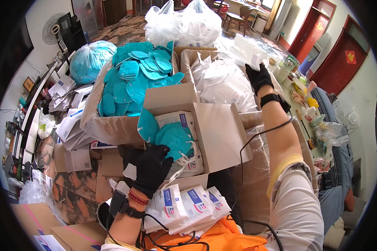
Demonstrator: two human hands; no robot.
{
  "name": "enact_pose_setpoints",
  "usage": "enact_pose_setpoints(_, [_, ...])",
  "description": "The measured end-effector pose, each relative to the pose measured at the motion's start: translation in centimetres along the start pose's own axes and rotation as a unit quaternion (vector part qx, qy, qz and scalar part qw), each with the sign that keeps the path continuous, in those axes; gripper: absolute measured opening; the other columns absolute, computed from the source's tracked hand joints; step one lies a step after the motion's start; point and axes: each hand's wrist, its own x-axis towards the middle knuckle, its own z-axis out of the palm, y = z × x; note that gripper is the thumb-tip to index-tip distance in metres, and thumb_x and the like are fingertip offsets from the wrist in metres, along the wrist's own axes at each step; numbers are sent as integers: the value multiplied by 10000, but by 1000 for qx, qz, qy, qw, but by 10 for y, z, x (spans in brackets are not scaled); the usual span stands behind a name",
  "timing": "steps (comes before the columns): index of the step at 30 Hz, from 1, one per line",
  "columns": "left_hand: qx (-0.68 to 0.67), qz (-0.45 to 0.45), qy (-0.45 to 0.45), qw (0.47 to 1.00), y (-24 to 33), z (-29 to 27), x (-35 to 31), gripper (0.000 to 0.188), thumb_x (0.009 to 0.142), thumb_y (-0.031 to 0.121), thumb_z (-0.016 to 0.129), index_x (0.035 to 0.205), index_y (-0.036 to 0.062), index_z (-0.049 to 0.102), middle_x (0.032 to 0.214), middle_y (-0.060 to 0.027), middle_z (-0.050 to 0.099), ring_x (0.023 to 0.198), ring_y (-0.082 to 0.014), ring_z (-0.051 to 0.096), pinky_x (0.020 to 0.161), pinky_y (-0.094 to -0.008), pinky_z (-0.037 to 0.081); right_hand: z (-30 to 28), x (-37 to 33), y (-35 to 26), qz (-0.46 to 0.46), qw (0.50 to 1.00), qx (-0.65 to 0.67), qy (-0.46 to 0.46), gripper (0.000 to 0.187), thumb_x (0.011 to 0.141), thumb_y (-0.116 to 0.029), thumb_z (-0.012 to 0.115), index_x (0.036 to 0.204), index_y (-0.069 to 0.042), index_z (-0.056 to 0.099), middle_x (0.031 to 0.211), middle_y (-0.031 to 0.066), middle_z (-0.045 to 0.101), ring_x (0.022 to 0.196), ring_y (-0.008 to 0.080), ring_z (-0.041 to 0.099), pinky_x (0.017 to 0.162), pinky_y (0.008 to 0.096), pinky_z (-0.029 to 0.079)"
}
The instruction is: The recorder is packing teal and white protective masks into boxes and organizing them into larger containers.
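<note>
My left hand (153,169), in a black glove, is closed at the lower edge of a teal cup-shaped face mask (174,138). White elastic straps (185,162) hang from the mask. A second teal mask (148,125) stands tilted beside it. Both are over an open small carton (220,136) holding white printed packets (181,119). My right hand (259,77), also gloved, reaches far to the right, its fingers bent around the near edge of a translucent white plastic bag (247,49). Part of that grip is hidden. Several sealed white packets (186,209) lie on my lap.
A big lined box (113,129) heaped with teal masks (134,81) stands far left. Beside it, another box holds translucent bags (228,81). A bulging bag of masks (92,60) and flattened cartons (71,129) lie left. A cluttered table (297,104) lines the right. A black cable (241,159) hangs from my right wrist.
</note>
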Motion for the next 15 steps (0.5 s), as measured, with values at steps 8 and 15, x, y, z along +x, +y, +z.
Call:
enact_pose_setpoints(8, [-8, -36, 17, 999, 1, -5, -19, 273, 800, 96, 757, 1040, 10, 659, 935, -129, 675, 827, -261, 687, 739, -351, 539, -59, -30, 119, -273, 659, -687, 138, 541, 979, -327, 630, 1351, 29, 463, 1304, 257, 559, 1164, 384, 611, 1001, 427, 505])
enact_pose_setpoints(15, [-93, -91, -2, 992, 4, -14, -30, 220, 847, 104, 724, 1024, 7, 637, 936, -132, 686, 849, -240, 691, 763, -344, 537, -138, -161, 157, -172, 665, -691, 225, 288, 989, -326, 592, 1098, -60, 619, 929, 73, 694, 787, 196, 659, 666, 300, 502])
